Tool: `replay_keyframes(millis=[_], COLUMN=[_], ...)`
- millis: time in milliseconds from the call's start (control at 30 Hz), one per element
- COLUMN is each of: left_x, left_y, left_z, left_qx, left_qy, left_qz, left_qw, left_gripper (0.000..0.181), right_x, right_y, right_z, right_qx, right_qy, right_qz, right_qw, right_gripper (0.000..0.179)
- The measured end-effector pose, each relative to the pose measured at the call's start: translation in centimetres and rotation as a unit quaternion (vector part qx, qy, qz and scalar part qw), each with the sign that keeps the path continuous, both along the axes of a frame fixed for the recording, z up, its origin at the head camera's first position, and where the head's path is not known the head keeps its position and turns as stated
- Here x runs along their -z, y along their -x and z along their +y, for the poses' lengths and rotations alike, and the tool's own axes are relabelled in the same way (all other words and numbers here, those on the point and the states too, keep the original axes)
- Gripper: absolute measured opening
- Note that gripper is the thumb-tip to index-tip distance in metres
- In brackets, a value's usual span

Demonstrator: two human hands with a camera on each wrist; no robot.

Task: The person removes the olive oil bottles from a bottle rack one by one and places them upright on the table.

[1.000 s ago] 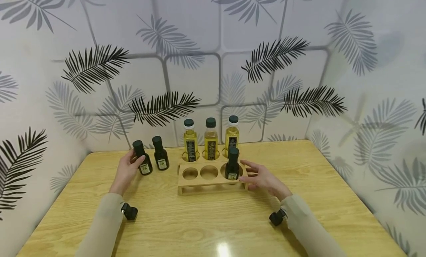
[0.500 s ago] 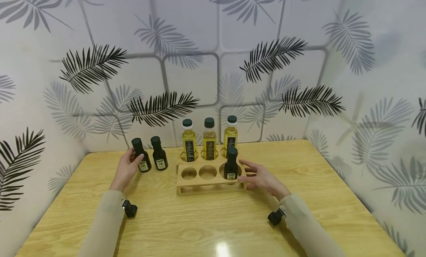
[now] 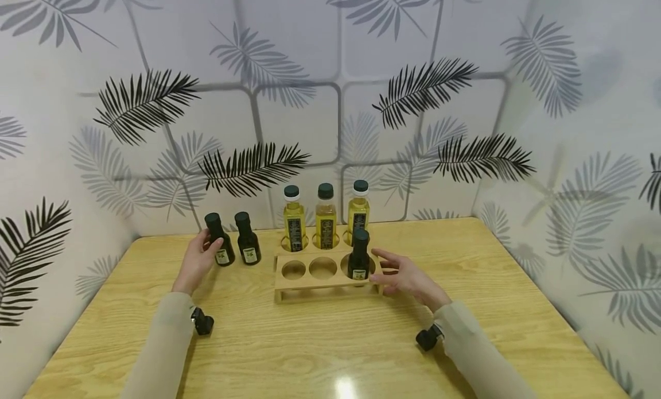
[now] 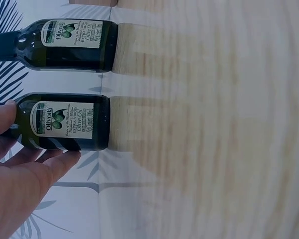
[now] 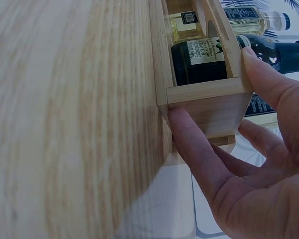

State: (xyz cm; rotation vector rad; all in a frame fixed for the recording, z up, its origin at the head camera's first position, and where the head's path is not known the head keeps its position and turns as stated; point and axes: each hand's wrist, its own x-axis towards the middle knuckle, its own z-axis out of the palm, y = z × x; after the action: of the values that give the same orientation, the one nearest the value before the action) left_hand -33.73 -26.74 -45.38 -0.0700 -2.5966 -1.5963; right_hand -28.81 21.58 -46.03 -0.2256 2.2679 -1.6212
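Observation:
My left hand (image 3: 194, 262) holds a dark green olive oil bottle (image 4: 65, 122) around its upper part, thumb on the near side and fingers behind. The bottle stands upright, close beside a second dark olive oil bottle (image 3: 249, 241) to its right. At the right end of a two-tier wooden bottle rack (image 3: 315, 282), my right hand (image 3: 408, 278) grips the end panel, thumb at the top edge and forefinger low on the side. Another dark olive oil bottle (image 3: 360, 258) sits in the front tier's rightmost hole; the two front holes left of it hold nothing.
Three clear bottles of yellow oil with dark caps, the left (image 3: 295, 221), middle (image 3: 326, 218) and right (image 3: 358, 212), stand in the rack's back row. The wooden table (image 3: 289, 347) meets a leaf-patterned wall (image 3: 310, 123) behind them.
My left hand has shifted the held olive oil bottle slightly back, its base now nearly level with the second bottle's. The right hand and the rack have stayed put.

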Motion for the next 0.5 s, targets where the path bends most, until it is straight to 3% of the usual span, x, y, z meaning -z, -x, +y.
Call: replay_keyframes(millis=[500], left_x=[-0.5], left_y=[-0.4], left_z=[0.04], left_qx=[0.006], left_qy=[0.0], left_qz=[-0.011], left_qw=[0.9999], left_gripper=[0.067], right_x=[0.16], right_y=[0.09], right_z=[0.0], right_qx=[0.003], right_qy=[0.0], right_qz=[-0.001], right_qw=[1.0], right_gripper=[0.076])
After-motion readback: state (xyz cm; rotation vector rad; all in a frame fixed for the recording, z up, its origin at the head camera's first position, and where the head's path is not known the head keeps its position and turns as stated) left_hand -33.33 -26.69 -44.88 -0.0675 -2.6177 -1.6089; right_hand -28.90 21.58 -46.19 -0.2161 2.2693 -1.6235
